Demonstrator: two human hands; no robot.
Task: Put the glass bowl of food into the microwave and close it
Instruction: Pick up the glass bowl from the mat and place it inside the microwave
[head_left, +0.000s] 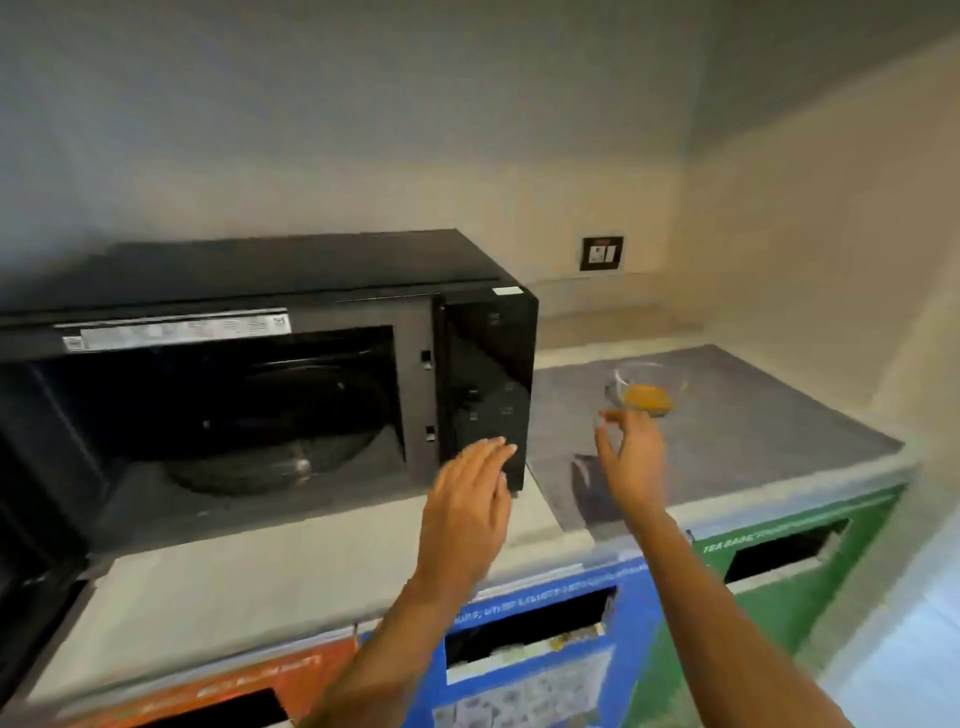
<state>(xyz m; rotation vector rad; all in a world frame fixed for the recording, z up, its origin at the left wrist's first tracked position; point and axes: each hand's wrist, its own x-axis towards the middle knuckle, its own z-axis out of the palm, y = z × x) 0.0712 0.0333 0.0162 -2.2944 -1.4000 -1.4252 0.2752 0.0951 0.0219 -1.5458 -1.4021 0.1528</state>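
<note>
Head view. Black box-shaped microwave (270, 374): long axis 9-to-3, cavity open toward 6, on pale tabletop (291, 566). Clear round glass bowl (647, 389) of orange food: upright at 3, on grey mat. Left hand (467, 499) flat, fingers together; right hand (631, 457) spread, just beside bowl.

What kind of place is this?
Probably a shared pantry, perhaps in an office: a microwave on a counter, with colour-coded waste bins below, one marked for tea bags.
</note>
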